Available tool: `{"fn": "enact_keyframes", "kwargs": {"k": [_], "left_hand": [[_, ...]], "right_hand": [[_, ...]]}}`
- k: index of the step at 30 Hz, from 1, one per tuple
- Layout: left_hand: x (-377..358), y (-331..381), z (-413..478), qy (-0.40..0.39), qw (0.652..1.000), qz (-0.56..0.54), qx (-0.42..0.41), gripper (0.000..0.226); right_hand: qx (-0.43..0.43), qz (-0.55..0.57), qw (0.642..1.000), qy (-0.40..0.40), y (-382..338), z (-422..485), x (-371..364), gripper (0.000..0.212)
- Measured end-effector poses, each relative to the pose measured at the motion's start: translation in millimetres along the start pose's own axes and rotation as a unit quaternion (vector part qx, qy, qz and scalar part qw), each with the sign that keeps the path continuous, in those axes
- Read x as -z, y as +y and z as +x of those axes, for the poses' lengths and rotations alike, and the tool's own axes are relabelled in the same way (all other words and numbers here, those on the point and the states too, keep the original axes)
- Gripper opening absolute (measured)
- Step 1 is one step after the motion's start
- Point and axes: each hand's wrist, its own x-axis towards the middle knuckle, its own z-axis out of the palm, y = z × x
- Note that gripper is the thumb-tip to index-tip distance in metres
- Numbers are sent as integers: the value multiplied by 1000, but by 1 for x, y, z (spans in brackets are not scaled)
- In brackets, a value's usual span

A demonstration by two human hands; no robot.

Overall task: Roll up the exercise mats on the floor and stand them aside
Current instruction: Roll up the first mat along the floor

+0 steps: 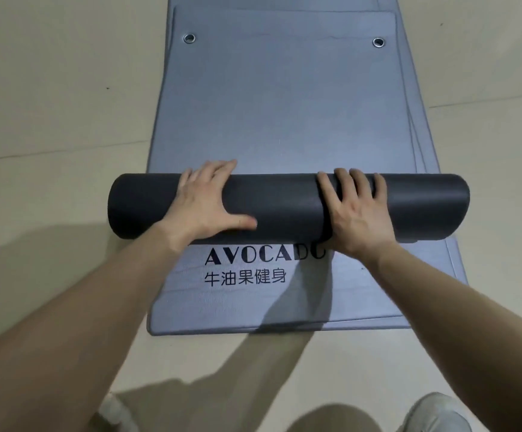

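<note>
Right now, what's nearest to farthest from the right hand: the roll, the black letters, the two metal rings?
1. The roll, under the right hand.
2. The black letters, beside the wrist.
3. The right ring, far ahead.
4. The left ring, farthest, leftward.

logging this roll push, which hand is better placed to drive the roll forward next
Right, probably. The right hand has its palm on the near side of the dark roll with fingers on top, ready to push. The left hand has fingers reaching over the far edge, so it likely needs resetting.
</note>
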Motion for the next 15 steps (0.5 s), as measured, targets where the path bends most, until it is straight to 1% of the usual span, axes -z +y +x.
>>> {"fn": "enact_keyframes", "kwargs": {"k": [1, 2, 3, 6, 7, 10, 11, 12, 15], "left_hand": [[2, -3, 3, -28, 996, 77, -36, 132], [4, -5, 7, -43, 988, 138, -56, 141], [7, -4, 11, -48, 983, 168, -60, 143], [12, 4, 10, -60, 988, 138, -46, 137], [13, 8, 4, -81, 988, 122, -40, 135], [12, 19, -37, -177, 980, 91, -23, 133], [7, 24, -57, -191, 977, 90, -14, 132], [0, 31, -79, -183, 977, 106, -5, 131], [-19, 50, -132, -121, 976, 183, 3, 128]], "right_hand": [[6, -1, 1000, -5, 5, 11, 2, 137], [15, -2, 1000, -10, 9, 19, 3, 136], [25, -2, 1000, -19, 11, 23, 5, 135], [38, -6, 997, -63, 15, 27, 16, 130], [44, -6, 995, -88, 15, 24, 21, 128], [73, 17, 982, -174, 9, -7, 31, 124], [85, 29, 976, -200, 6, -21, 33, 124], [93, 40, 969, -223, 3, -32, 34, 124], [90, 91, 950, -284, -1, -46, 45, 124]]}}
